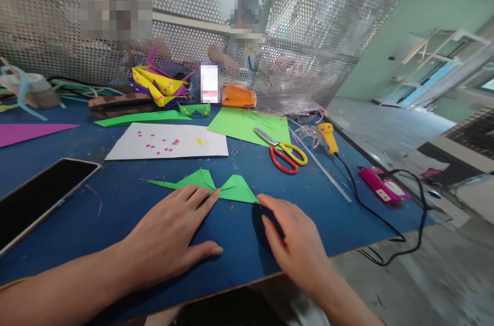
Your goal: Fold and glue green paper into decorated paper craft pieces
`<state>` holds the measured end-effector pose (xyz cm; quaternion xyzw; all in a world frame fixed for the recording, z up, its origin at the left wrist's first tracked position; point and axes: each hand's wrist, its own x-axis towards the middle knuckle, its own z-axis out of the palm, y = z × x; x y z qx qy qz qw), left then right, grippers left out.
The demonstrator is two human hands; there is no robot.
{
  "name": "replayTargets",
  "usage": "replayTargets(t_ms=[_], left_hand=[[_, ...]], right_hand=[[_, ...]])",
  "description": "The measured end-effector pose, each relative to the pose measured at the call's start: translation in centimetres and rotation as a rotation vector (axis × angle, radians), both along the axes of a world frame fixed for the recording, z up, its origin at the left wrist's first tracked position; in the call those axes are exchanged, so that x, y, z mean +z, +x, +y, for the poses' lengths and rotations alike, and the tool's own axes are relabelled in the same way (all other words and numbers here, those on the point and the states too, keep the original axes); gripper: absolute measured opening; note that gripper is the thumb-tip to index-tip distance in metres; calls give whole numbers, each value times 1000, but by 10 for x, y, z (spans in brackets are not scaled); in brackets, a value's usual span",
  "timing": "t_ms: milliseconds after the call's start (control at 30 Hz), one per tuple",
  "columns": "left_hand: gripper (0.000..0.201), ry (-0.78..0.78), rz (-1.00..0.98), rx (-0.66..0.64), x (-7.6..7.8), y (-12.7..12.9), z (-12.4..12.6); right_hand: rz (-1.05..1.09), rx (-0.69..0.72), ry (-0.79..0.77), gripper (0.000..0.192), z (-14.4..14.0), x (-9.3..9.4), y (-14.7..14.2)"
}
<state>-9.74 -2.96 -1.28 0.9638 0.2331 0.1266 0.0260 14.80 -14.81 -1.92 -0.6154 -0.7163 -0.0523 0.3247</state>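
Note:
A folded green paper piece (pixel 236 188) with two pointed peaks and a thin tail lies on the blue table in front of me. My left hand (pixel 175 218) rests palm down on its lower left part, fingers laid out and thumb spread away. The fingers hide some of the paper's lower edge. At the paper's right tip, my right hand (pixel 291 225) touches with the index fingertip, while its thumb stays apart below. Beyond the paper is a white sheet (pixel 185 147) bearing small pink and yellow squares. Scissors (pixel 283 152) with red and yellow handles lie to the right.
A phone (pixel 42 195) lies at left. At right are a yellow glue gun (pixel 327 137), a clear stick (pixel 320 164) and a pink power strip (pixel 384 184) with black cable. Light green paper (pixel 247 123) and decorated paper strips (pixel 158 84) sit farther back. People are behind the perforated screen.

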Motion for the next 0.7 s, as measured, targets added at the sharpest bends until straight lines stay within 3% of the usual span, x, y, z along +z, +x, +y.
replayTargets(t_ms=[67, 100, 167, 233, 367, 533, 700], left_hand=[[76, -11, -3, -3, 1, 0, 0], [76, -14, -1, -4, 1, 0, 0], [77, -14, -1, -5, 1, -1, 0], [78, -10, -6, -8, 0, -1, 0], [80, -12, -8, -7, -2, -2, 1], [80, -7, -2, -9, -3, -2, 2], [78, -5, -33, 11, 0, 0, -2]], right_hand=[[95, -98, -27, 28, 12, 17, 34], [97, -235, -31, 28, 23, 27, 57], [18, -654, -88, 40, 50, 46, 110], [-86, -914, -341, 55, 79, 57, 161], [-66, -902, -492, 35, 117, 46, 219], [-54, -914, -434, 30, 119, 15, 231], [-15, -915, -299, 36, 112, 7, 246]])
